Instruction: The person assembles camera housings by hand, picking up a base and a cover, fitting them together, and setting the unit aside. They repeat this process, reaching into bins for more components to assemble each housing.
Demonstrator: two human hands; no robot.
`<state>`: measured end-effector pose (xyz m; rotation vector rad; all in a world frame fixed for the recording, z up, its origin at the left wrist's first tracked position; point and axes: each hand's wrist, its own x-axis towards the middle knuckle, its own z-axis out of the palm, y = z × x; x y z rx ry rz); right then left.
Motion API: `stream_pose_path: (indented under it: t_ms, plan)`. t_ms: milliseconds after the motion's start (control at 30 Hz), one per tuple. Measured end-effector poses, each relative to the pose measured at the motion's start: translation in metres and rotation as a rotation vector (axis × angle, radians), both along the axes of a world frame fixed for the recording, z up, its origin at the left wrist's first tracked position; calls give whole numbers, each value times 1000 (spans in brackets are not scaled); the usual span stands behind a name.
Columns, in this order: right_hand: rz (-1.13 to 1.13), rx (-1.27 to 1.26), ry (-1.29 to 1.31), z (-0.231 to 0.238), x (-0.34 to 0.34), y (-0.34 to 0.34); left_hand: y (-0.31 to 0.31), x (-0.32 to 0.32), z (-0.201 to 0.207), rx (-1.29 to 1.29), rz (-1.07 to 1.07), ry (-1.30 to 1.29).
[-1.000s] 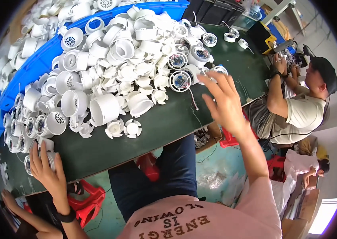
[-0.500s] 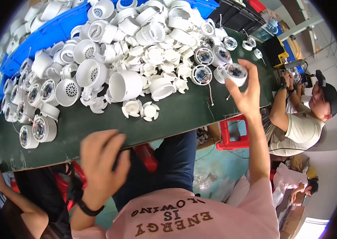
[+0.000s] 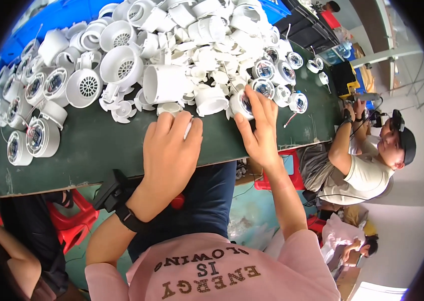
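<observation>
My left hand [image 3: 172, 145] is at the table's near side, fingers curled down over a small white plastic piece. Only a pale edge of that piece shows between the fingers; it lies where a finned fan wheel was. My right hand [image 3: 259, 133] grips a short round white housing [image 3: 236, 106] with a dark circuit board inside, thumb on the near side and fingers over the top. Just beyond it lie more round housings with boards [image 3: 263, 88]. Between my hands, a white cup-shaped cover [image 3: 211, 100] rests at the pile's edge.
White covers and fan wheels are heaped across the dark green table [image 3: 116, 145]. Board-fitted housings [image 3: 41, 136] stand at left. Blue bins [image 3: 26, 35] sit behind. A co-worker [image 3: 367, 160] is at right; another person's arm [image 3: 16, 251] shows lower left. Red stools [image 3: 74, 220] stand below.
My right hand has moved left and nearer, from the right-hand cluster, with a round housing. My left hand has come forward from above my lap onto the small white piece. The view has shifted slightly.
</observation>
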<state>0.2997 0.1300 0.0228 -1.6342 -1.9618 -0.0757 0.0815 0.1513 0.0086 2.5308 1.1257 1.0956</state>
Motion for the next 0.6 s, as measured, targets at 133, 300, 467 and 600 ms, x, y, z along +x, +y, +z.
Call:
stream_pose_path:
  t_ms: [133, 300, 467, 600]
  plan:
    - [-31, -38, 133, -3, 10, -23, 2, 3, -7, 169, 28, -193]
    - [5, -83, 260, -4, 6, -22, 5, 3, -5, 187, 92, -318]
    - [25, -132, 222, -4, 6, -22, -5, 3, -6, -50, 100, -322]
    - [-11, -122, 152, -6, 0, -19, -3, 3, -14, 4, 182, -292]
